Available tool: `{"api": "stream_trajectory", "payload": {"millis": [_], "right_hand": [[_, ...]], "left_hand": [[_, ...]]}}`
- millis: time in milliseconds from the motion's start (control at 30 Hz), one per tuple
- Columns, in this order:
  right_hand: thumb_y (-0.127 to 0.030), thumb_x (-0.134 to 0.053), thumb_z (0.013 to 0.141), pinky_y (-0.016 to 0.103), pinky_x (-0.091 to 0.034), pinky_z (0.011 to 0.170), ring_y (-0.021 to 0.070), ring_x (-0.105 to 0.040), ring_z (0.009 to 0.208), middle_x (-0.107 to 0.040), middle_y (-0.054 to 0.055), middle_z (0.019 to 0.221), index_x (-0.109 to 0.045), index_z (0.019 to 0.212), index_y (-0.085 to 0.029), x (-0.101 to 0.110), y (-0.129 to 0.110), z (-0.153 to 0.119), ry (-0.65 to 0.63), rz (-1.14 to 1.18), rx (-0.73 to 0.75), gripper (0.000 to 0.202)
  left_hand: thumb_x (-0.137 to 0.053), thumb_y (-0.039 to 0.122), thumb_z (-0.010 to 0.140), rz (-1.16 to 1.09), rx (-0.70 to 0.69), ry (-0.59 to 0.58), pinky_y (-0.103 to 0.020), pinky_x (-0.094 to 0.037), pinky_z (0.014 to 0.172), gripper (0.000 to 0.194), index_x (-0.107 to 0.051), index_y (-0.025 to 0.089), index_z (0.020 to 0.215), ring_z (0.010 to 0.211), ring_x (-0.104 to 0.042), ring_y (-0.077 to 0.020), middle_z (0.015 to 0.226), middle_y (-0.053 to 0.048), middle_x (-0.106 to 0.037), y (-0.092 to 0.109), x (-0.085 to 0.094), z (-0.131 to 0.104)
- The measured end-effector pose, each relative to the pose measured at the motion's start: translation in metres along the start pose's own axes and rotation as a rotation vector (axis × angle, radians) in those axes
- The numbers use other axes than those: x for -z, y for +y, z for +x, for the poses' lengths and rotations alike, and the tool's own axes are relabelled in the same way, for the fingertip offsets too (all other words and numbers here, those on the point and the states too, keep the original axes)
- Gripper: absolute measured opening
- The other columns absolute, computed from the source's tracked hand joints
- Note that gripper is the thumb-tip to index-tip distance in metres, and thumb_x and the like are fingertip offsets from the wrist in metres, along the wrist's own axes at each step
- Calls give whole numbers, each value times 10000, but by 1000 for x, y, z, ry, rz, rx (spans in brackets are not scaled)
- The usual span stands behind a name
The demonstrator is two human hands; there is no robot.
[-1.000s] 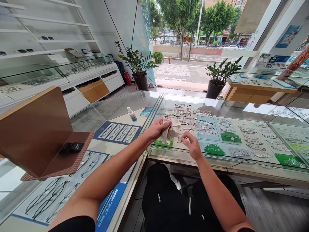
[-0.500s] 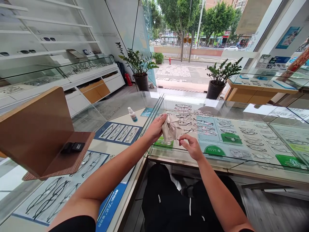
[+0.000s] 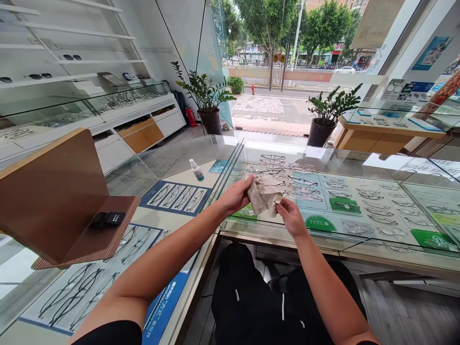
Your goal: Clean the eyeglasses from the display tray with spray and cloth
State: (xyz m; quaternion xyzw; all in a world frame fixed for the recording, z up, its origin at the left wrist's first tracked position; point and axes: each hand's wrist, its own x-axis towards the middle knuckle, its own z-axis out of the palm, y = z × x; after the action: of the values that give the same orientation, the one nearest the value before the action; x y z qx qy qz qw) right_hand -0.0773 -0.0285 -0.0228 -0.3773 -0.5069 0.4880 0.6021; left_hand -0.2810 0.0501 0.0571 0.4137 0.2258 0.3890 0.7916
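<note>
A crumpled beige cloth point(image 3: 265, 194) is held up above the glass counter, spread between my two hands. My left hand point(image 3: 237, 195) grips its left side, thumb on top. With fingertips pinched together, my right hand point(image 3: 291, 218) has hold of the lower right corner. Whether something thin lies in the folds I cannot make out. Beneath the glass, rows of eyeglasses point(image 3: 272, 159) sit behind and to the right of the cloth.
A small white spray bottle point(image 3: 196, 170) stands at the left on the glass display counter point(image 3: 338, 243). Nearer me on that side is a brown folding stand point(image 3: 57, 191) with a black device point(image 3: 108, 219) on its base. Potted plants point(image 3: 211, 120) flank the glass doorway.
The cloth and my left hand have moved a little right. My right hand has gone from the cloth's lower edge to pinching its right corner, and the cloth is spread wider.
</note>
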Motion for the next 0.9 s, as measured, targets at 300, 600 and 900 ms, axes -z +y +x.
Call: {"api": "stream_trajectory", "payload": {"millis": [300,600,900], "right_hand": [[-680,-841,809,339,-492,710,205,-574,785,-674,54,865,-776,925,-239,0,2,0,50,90,-31,461],[-678,-766,879,373,-500,736,198,-503,734,-597,37,794,-677,807,-246,1,-7,1,22,105,-5,447],[-620,-772,901,418,-517,817,191,-457,732,-511,17,800,-684,820,-254,4,-5,1,3,222,-6,386]], "left_hand": [[-801,624,897,250,14,-97,-307,-577,902,498,-821,133,974,979,-744,-244,926,-102,-793,9,1,-6],[-720,648,932,772,-128,-177,-283,-497,659,510,-745,168,763,710,-617,-197,751,-59,-695,36,-5,-16],[-766,545,927,908,-165,-178,-283,-344,571,496,-613,192,615,553,-492,-156,547,1,-487,50,-7,-25]]}}
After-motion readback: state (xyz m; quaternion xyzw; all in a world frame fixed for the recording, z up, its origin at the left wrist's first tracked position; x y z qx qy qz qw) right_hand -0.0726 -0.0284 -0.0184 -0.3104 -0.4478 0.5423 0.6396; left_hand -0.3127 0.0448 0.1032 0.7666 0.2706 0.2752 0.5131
